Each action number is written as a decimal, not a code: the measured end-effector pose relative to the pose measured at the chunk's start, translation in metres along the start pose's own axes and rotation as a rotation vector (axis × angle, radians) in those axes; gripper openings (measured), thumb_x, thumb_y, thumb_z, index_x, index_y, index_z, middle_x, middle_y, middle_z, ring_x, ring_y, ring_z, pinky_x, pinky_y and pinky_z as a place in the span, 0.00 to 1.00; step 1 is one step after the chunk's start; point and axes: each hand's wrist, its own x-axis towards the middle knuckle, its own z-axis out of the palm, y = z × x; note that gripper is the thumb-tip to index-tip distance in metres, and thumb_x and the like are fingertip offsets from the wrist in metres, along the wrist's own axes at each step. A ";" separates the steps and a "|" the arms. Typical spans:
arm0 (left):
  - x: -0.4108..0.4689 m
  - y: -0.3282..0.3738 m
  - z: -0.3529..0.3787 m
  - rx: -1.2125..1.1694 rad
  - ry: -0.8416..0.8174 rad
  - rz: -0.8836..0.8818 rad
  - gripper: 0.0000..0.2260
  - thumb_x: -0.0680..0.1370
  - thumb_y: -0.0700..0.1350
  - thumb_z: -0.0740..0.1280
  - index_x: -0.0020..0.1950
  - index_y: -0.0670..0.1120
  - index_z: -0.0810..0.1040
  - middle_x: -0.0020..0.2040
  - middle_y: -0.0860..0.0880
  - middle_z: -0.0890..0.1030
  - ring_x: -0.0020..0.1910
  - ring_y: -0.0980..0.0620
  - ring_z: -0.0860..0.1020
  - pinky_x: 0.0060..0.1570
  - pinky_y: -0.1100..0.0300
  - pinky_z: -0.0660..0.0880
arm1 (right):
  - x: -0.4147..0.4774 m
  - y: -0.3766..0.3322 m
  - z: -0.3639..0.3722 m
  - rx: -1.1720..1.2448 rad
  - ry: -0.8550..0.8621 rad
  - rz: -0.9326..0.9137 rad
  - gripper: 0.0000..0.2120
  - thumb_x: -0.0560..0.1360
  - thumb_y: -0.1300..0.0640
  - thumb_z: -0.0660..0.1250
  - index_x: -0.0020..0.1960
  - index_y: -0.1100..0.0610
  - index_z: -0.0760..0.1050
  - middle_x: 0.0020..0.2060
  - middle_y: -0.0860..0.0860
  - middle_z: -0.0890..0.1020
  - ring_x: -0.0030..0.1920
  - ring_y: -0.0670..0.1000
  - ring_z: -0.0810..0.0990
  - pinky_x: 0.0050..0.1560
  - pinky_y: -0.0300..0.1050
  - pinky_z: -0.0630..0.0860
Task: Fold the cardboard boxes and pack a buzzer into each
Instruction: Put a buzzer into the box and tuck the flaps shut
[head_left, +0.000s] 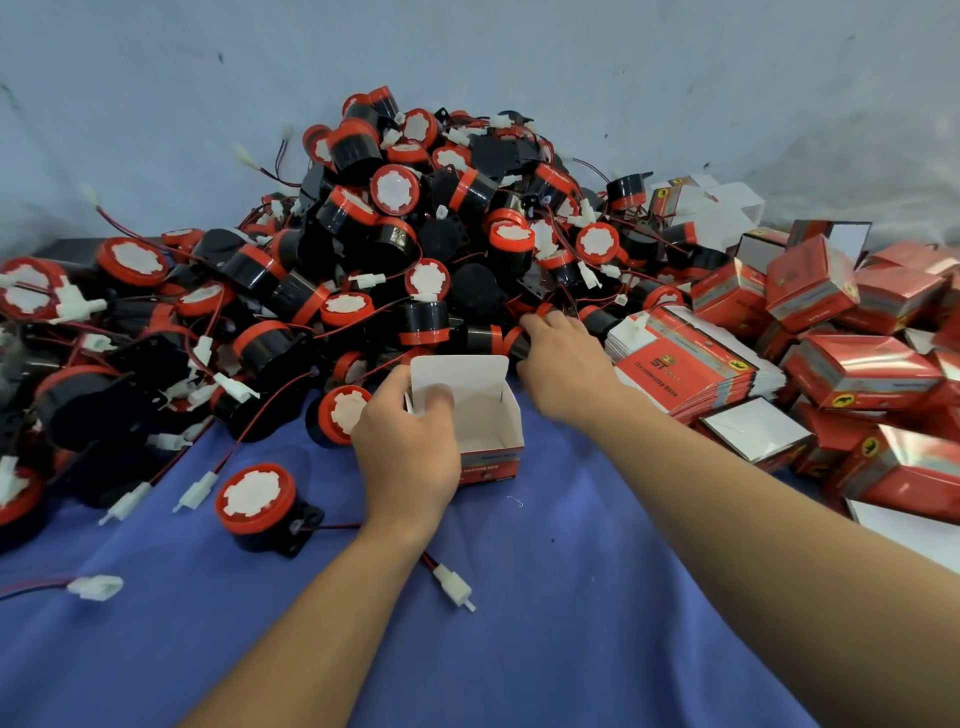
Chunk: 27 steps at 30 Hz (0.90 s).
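A small red and white cardboard box (485, 415) stands open on the blue cloth, its lid flap up and its white inside empty. My left hand (408, 447) holds it by its left wall, with a finger curled inside. My right hand (563, 364) reaches past the box into the front of a big heap of black and red buzzers (395, 249); its fingers curl over a black and red buzzer (514, 340) at the heap's edge. A stack of flat unfolded boxes (691, 364) lies just right of that hand.
Folded red boxes (857, 374) are piled at the right. One loose buzzer (260, 504) lies on the blue cloth (545, 623) left of my left arm, with white wire connectors (454, 587) scattered about. A grey wall stands behind the heap.
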 end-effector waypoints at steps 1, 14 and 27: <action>0.000 0.000 0.000 0.001 0.002 0.000 0.08 0.82 0.42 0.66 0.48 0.53 0.81 0.43 0.58 0.82 0.45 0.69 0.78 0.29 0.72 0.72 | -0.002 -0.002 0.003 -0.037 0.017 -0.005 0.24 0.79 0.58 0.67 0.73 0.57 0.66 0.66 0.56 0.72 0.67 0.61 0.70 0.64 0.55 0.71; -0.001 -0.002 0.000 0.044 0.022 -0.003 0.08 0.81 0.42 0.66 0.46 0.53 0.80 0.42 0.57 0.82 0.44 0.67 0.78 0.29 0.73 0.71 | -0.054 0.008 -0.039 0.822 0.256 0.121 0.25 0.67 0.61 0.79 0.61 0.47 0.77 0.53 0.45 0.83 0.52 0.47 0.81 0.48 0.38 0.76; -0.008 -0.002 0.007 0.018 -0.082 -0.002 0.04 0.81 0.47 0.67 0.51 0.53 0.83 0.48 0.56 0.85 0.46 0.55 0.82 0.34 0.66 0.74 | -0.122 -0.022 -0.086 0.524 0.379 -0.088 0.26 0.59 0.44 0.80 0.52 0.42 0.72 0.44 0.35 0.80 0.46 0.37 0.79 0.43 0.29 0.73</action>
